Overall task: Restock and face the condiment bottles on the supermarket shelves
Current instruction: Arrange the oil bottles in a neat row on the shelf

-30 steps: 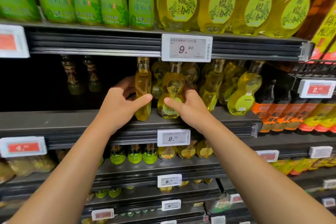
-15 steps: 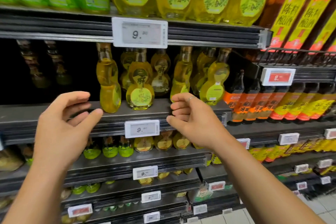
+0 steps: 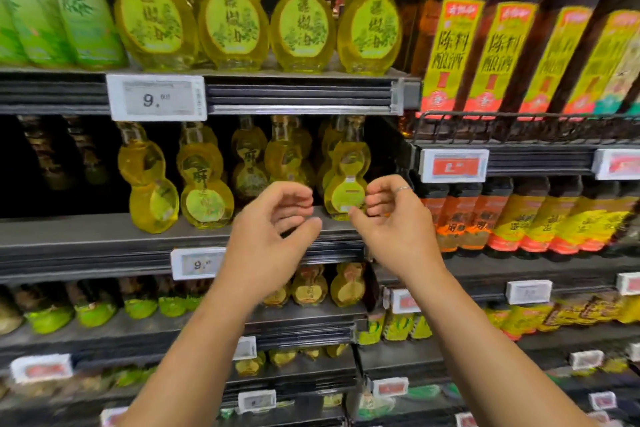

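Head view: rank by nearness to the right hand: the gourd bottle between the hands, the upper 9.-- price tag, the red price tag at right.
From the right hand:
1. Gourd bottle, just left of its fingertips.
2. Red price tag, up and right.
3. Upper 9.-- price tag, far upper left.

2 hands (image 3: 273, 218), 4 large gourd bottles (image 3: 228, 10) on top shelf
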The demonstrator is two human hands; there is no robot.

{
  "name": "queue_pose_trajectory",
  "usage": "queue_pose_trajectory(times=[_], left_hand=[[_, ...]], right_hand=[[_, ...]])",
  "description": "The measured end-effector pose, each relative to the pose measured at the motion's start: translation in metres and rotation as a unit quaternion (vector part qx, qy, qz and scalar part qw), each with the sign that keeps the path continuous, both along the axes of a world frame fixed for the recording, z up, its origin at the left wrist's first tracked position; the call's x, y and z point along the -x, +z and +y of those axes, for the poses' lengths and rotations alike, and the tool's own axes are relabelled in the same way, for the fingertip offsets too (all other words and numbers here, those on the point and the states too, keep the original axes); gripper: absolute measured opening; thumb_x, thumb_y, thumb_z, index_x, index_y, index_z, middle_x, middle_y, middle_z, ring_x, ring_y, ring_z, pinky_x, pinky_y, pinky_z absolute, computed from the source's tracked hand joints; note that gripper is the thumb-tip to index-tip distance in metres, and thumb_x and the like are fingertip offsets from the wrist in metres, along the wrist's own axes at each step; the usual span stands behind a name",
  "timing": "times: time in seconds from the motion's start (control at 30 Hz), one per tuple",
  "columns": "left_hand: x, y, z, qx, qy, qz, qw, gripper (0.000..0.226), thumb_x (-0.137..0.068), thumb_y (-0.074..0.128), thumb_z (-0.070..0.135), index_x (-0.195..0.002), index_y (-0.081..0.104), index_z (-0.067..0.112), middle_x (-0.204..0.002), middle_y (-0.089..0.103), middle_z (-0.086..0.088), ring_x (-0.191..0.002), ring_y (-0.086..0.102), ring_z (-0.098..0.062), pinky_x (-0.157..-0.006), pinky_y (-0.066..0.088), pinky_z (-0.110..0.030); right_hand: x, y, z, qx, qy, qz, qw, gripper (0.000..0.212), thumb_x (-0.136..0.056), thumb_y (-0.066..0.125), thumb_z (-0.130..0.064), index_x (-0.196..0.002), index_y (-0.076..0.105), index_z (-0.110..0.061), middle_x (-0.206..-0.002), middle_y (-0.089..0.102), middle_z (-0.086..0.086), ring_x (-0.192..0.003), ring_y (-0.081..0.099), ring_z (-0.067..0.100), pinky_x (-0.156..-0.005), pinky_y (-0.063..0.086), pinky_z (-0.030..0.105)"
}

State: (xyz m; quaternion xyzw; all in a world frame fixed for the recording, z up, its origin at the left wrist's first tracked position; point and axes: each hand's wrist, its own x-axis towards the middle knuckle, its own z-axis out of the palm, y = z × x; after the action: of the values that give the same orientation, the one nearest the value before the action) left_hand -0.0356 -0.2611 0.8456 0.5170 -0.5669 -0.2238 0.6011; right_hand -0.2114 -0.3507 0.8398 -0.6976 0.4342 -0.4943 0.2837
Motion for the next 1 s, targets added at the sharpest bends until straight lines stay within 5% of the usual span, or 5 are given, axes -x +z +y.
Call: queue_pose_trajectory(times=[0.2,0.37,0.6,0.83,1.0], left_hand=[[0.032,0.003,-0.037,-0.057,0.061,-0.247,0.966,0.065,-0.096,0.068,0.026,-0.153,0.037,0.022,-0.151,0.040,0.005,-0.137,0.043,-0.013,-0.114,0.042,-0.035],[0.031,-0.002,-0.053,-0.126,0.066,-0.250,0.958,0.056,-0.101,0.058,0.020,-0.152,0.035,0.016,-0.151,0.043,-0.004,-0.136,0.046,-0.025,-0.112,0.043,-0.042],[0.022,-0.013,-0.061,-0.126,0.030,-0.211,0.969,0.054,-0.102,0.053,0.013,-0.153,0.036,0.017,-0.150,0.047,0.000,-0.133,0.049,-0.016,-0.112,0.044,-0.042],[0.020,-0.019,-0.049,-0.072,-0.003,-0.149,0.986,0.049,-0.102,0.046,0.001,-0.147,0.045,0.021,-0.131,0.049,0.014,-0.108,0.052,0.018,-0.084,0.039,0.003],[0.021,-0.024,-0.047,-0.042,-0.019,-0.122,0.991,0.041,-0.102,0.051,0.004,-0.139,0.053,0.022,-0.122,0.056,0.019,-0.112,0.056,0.014,-0.093,0.051,-0.012]], right_hand=[[-0.003,-0.015,-0.011,0.012,-0.058,0.052,0.997,0.062,-0.079,0.084,-0.036,-0.125,0.044,-0.033,-0.112,0.053,-0.005,-0.096,0.054,0.005,-0.083,0.055,0.025],[-0.010,-0.016,-0.017,-0.008,-0.048,0.068,0.997,0.077,-0.080,0.083,-0.034,-0.143,0.038,-0.026,-0.117,0.057,-0.002,-0.104,0.059,0.017,-0.087,0.056,0.035],[-0.013,-0.011,-0.023,0.009,-0.032,0.125,0.992,0.062,-0.085,0.079,-0.031,-0.139,0.049,-0.024,-0.101,0.069,-0.007,-0.085,0.064,0.008,-0.066,0.045,0.014],[-0.005,-0.009,-0.022,-0.045,0.031,0.082,0.995,0.070,-0.088,0.073,-0.025,-0.151,0.045,-0.031,-0.086,0.064,-0.041,-0.082,0.064,-0.017,-0.063,0.045,0.000],[0.003,-0.011,-0.023,-0.102,0.071,0.020,0.992,0.081,-0.082,0.077,-0.024,-0.149,0.034,-0.036,-0.113,0.066,-0.016,-0.093,0.064,-0.014,-0.074,0.052,0.011]])
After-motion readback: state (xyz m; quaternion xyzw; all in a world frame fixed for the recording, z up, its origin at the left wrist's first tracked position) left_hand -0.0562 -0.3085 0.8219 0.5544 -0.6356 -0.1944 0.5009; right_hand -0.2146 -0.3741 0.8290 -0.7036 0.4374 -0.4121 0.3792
